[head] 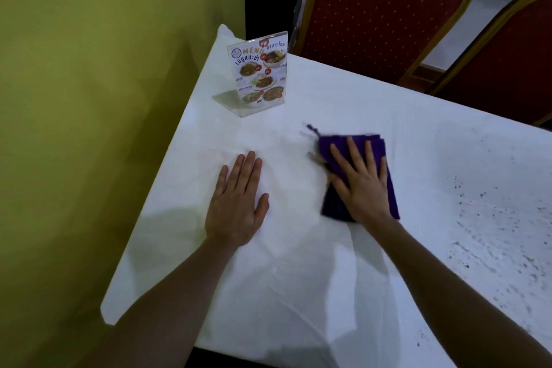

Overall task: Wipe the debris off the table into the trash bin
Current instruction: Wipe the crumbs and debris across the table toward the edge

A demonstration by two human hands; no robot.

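Note:
A white-clothed table (298, 278) fills the view. My right hand (363, 181) presses flat on a folded purple cloth (391, 188) near the table's middle, fingers spread; the cloth's left edge is blurred. My left hand (237, 203) lies flat on the tablecloth to the left of it, palm down, fingers together, holding nothing. Dark crumbs of debris (490, 236) are scattered over the right part of the table. No trash bin is in view.
A clear acrylic menu stand (258, 75) stands upright near the table's far left corner. Two red padded chairs with gold frames (385, 9) stand behind the far edge. A yellow-green wall (89, 98) runs along the left side.

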